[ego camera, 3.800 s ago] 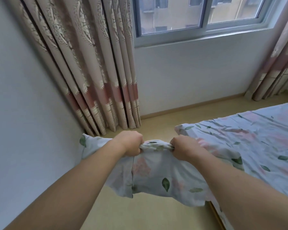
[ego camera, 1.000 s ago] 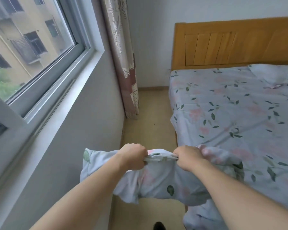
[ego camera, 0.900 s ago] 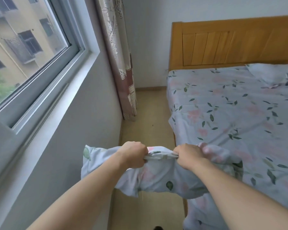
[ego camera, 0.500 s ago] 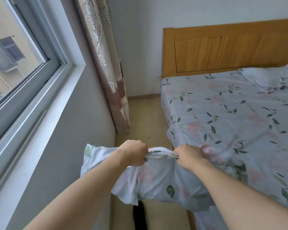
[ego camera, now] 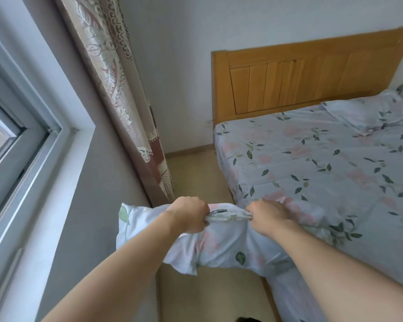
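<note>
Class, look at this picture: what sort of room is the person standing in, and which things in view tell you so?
Most likely a home bedroom. A bed with a wooden headboard and a pillow fills the right side, a patterned curtain hangs by the window, and both hands grip floral bedding.

Two hands [ego camera: 191,214] [ego camera: 266,216], perhaps two pillows [ego camera: 221,248] [ego camera: 363,112], one bed [ego camera: 312,173], one headboard [ego camera: 289,82], one curtain [ego camera: 116,89], one window [ego camera: 14,140].

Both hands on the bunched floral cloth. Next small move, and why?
Probably carry the floral cloth rightward onto the bed and lower it: left hand and right hand both grip its bunched edge, and much of it hangs over the floor, off the bed's edge.
</note>
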